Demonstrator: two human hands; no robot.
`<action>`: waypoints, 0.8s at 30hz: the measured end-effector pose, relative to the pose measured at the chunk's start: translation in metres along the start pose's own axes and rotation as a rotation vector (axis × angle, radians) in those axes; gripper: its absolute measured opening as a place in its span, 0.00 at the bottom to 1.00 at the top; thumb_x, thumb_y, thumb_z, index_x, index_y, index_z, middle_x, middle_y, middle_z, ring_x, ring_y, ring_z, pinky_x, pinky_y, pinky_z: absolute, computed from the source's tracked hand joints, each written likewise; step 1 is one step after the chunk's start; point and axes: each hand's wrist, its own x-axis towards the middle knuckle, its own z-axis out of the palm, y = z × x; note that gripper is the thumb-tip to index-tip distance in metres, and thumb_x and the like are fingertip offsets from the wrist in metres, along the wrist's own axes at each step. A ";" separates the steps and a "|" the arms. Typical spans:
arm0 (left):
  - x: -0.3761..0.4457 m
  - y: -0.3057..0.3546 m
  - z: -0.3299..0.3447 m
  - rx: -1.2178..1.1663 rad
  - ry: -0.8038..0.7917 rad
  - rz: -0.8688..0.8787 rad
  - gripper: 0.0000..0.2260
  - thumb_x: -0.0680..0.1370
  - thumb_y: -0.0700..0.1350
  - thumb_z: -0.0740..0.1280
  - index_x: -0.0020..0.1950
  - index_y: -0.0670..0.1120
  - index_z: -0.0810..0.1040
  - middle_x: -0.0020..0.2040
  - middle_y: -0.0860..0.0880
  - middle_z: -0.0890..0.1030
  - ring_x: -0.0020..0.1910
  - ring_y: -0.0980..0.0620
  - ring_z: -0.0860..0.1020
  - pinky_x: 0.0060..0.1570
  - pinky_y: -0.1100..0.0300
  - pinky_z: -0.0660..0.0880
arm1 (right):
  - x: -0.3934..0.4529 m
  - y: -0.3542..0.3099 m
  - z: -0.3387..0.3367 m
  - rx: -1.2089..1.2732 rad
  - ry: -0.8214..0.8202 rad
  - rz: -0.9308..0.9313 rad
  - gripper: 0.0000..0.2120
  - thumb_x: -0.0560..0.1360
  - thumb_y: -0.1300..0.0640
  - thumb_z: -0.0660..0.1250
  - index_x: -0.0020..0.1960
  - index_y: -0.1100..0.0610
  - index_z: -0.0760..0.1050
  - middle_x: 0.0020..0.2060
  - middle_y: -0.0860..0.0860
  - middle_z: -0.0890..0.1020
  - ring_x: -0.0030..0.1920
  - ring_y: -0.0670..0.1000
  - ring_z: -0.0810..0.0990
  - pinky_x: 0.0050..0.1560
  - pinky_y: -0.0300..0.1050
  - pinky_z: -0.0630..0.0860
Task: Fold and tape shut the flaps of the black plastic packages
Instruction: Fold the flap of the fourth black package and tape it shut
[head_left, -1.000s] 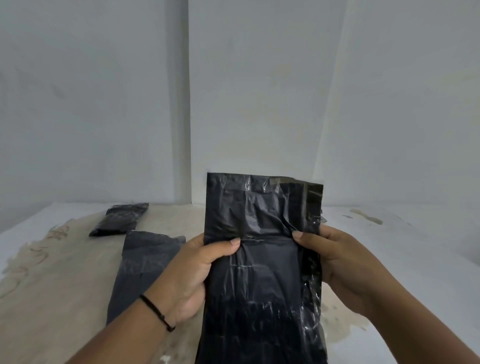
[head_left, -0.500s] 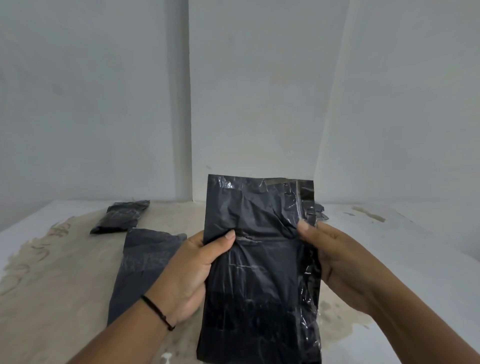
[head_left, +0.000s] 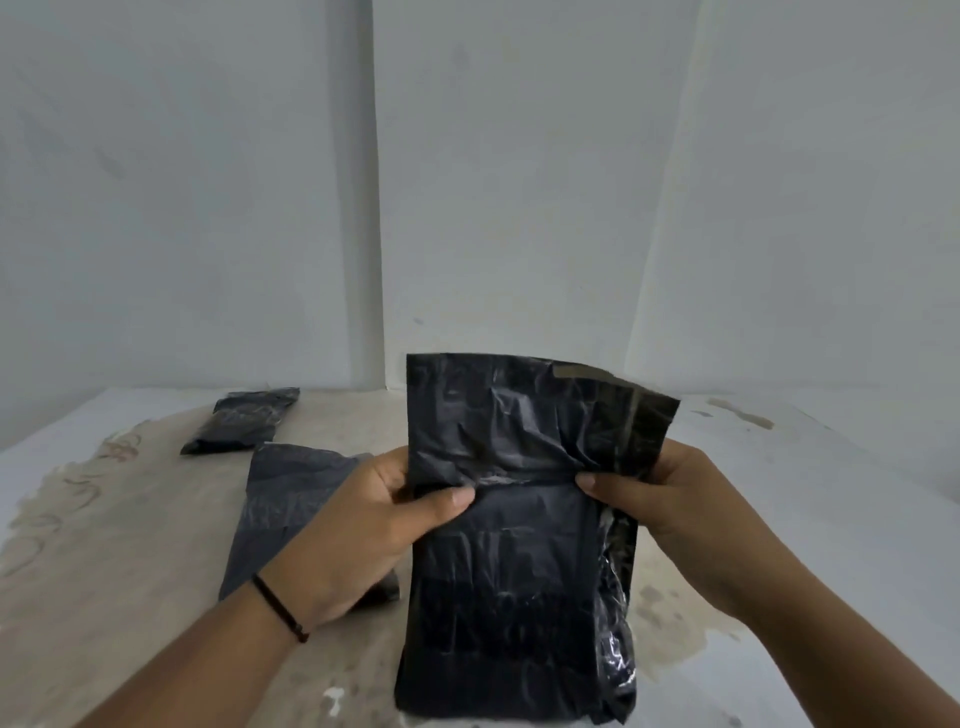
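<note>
I hold a black plastic package upright in front of me, above the table. My left hand grips its left edge, thumb across the front at a crease. My right hand grips the right edge, thumb pressed on the same crease. The flap above the crease stands up, wrinkled, with its right corner spread outward and a strip of tape showing near the top edge.
Two more black packages lie on the stained table: a flat one partly behind my left hand and a small folded one farther back left. White walls close off the back and right.
My right thumb has slid down to the crease and the flap's right corner has opened outward. The package sits slightly higher and nearer to me.
</note>
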 end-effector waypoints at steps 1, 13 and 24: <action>-0.001 0.000 -0.004 0.093 -0.005 0.027 0.10 0.71 0.43 0.71 0.51 0.47 0.84 0.53 0.47 0.85 0.55 0.49 0.82 0.57 0.56 0.77 | -0.001 0.002 -0.001 -0.038 0.005 -0.040 0.10 0.73 0.62 0.70 0.47 0.50 0.84 0.45 0.49 0.87 0.49 0.50 0.84 0.57 0.49 0.77; -0.008 -0.002 -0.007 -0.183 -0.035 -0.316 0.20 0.69 0.56 0.71 0.55 0.45 0.78 0.52 0.44 0.84 0.49 0.46 0.82 0.51 0.50 0.77 | -0.010 0.019 0.002 0.197 -0.126 -0.122 0.32 0.47 0.61 0.78 0.45 0.79 0.76 0.38 0.54 0.81 0.36 0.48 0.83 0.36 0.38 0.80; -0.008 -0.023 -0.004 -0.130 0.026 -0.281 0.17 0.67 0.38 0.71 0.56 0.39 0.79 0.53 0.41 0.84 0.53 0.46 0.82 0.50 0.58 0.80 | -0.046 0.029 -0.031 -0.386 -0.217 -0.179 0.30 0.65 0.52 0.62 0.62 0.27 0.68 0.67 0.32 0.70 0.69 0.35 0.65 0.66 0.37 0.65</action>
